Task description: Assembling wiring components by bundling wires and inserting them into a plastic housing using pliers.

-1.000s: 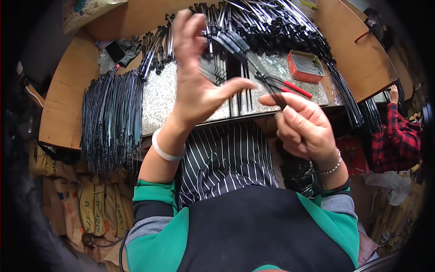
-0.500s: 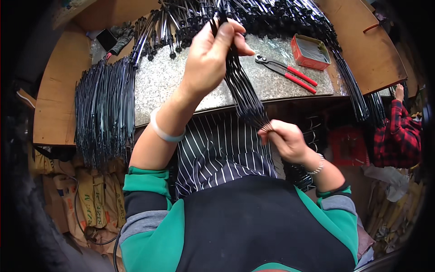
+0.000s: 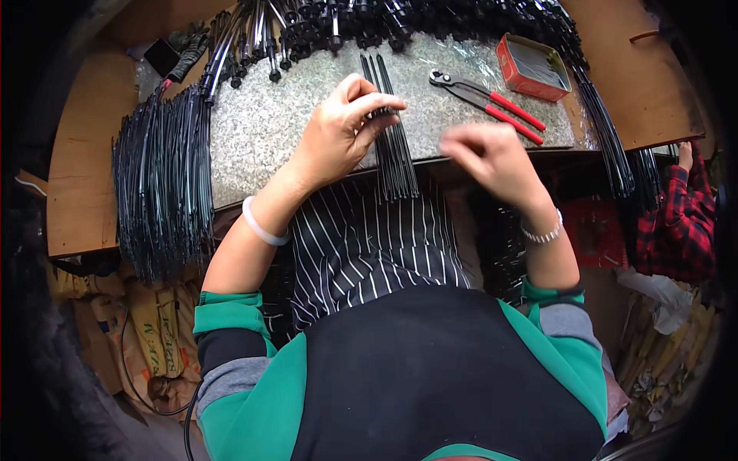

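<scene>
My left hand [image 3: 338, 134] is over the front of the stone-topped bench, its thumb and fingers closed round a bundle of thin black rods [image 3: 397, 157]. The rods' far ends fan out slightly on the bench, and their near ends hang past its front edge over a striped apron [image 3: 369, 238]. My right hand [image 3: 496, 161] is to the right of the bundle, apart from it, near the red-handled pincers [image 3: 500, 111]. Its fingers are curled and blurred by motion, so whether it holds anything cannot be made out.
Black rods with thick black ends [image 3: 338, 23] are heaped along the back. A dense row of dark rods [image 3: 161, 188] hangs off the left side. A red tin [image 3: 533, 67] holds thin pieces. Another person's checked sleeve [image 3: 676, 207] shows at far right.
The rods have come down from a raised, slanted position onto the bench edge. My right hand has let go of their near ends and moved up and away. My left hand has lowered toward me.
</scene>
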Action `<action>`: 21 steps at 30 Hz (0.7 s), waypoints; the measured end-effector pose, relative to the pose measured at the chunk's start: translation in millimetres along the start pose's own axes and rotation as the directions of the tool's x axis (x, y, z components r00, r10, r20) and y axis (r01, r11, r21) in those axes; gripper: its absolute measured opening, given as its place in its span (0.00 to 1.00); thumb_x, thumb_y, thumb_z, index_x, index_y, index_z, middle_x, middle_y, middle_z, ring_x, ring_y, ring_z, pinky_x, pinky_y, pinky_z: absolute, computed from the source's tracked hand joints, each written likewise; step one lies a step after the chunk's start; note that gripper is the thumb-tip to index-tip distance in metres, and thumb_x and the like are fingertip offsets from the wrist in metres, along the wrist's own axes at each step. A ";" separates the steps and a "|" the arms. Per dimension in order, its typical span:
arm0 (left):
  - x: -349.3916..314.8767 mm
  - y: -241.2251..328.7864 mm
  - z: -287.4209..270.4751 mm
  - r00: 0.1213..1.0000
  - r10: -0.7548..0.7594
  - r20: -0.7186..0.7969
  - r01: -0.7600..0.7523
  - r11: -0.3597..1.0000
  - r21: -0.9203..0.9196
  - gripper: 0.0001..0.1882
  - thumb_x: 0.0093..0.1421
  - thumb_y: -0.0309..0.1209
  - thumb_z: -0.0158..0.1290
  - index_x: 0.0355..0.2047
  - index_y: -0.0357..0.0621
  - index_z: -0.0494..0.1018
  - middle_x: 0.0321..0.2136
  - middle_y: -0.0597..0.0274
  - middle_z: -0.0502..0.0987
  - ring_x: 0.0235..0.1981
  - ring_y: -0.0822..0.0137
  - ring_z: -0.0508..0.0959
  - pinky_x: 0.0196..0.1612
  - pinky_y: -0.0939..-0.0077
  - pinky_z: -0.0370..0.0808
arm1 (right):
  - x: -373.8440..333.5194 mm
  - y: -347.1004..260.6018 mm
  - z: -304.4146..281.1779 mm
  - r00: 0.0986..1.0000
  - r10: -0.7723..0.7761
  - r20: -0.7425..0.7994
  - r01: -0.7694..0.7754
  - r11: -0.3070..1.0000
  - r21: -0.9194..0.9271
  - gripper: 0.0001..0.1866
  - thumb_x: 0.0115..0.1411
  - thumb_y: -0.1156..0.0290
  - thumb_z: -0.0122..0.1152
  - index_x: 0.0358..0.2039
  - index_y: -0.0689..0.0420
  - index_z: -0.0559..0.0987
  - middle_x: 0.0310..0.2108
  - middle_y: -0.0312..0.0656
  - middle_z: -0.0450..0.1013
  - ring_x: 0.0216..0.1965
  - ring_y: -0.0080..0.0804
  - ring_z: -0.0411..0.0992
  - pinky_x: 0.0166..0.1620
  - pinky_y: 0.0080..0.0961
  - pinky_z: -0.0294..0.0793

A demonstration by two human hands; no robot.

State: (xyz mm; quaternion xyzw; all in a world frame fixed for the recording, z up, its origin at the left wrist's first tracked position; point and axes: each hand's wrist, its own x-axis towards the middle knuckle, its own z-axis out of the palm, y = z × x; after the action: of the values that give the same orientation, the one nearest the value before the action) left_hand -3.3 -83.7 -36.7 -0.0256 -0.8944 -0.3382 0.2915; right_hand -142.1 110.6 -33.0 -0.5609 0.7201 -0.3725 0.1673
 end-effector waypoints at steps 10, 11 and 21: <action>3.0 -7.0 0.7 0.985 0.084 -0.149 -0.087 0.996 -0.013 0.17 0.45 0.24 0.62 0.38 0.46 0.76 0.26 0.64 0.70 0.22 0.75 0.71 0.25 0.83 0.71 | 82.4 28.1 50.4 0.970 -0.236 0.057 0.239 0.969 -0.067 0.15 0.52 0.57 0.61 0.39 0.48 0.78 0.36 0.38 0.69 0.36 0.34 0.72 0.37 0.30 0.71; 1.8 -3.0 2.4 0.971 0.074 -0.228 -0.090 0.994 -0.065 0.17 0.43 0.26 0.63 0.36 0.45 0.76 0.27 0.63 0.70 0.24 0.74 0.72 0.27 0.82 0.72 | 82.8 33.4 55.3 0.954 -0.300 0.006 0.298 0.946 -0.130 0.14 0.52 0.58 0.60 0.37 0.49 0.78 0.34 0.37 0.70 0.35 0.34 0.72 0.37 0.30 0.71; -6.2 -2.2 10.5 0.975 0.223 -0.001 -0.222 0.970 -0.103 0.21 0.44 0.13 0.50 0.38 0.44 0.78 0.39 0.55 0.74 0.38 0.61 0.76 0.43 0.73 0.73 | 83.3 25.7 38.4 0.976 -0.096 0.195 0.090 0.995 0.037 0.24 0.50 0.74 0.61 0.50 0.62 0.69 0.33 0.41 0.70 0.31 0.24 0.70 0.33 0.21 0.71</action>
State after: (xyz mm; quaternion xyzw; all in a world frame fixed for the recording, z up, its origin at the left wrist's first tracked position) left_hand -4.0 -77.9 -47.6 -0.1423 -0.8690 -0.3485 0.3212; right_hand -160.6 21.9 -62.4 -0.6256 0.6678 -0.3328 0.2277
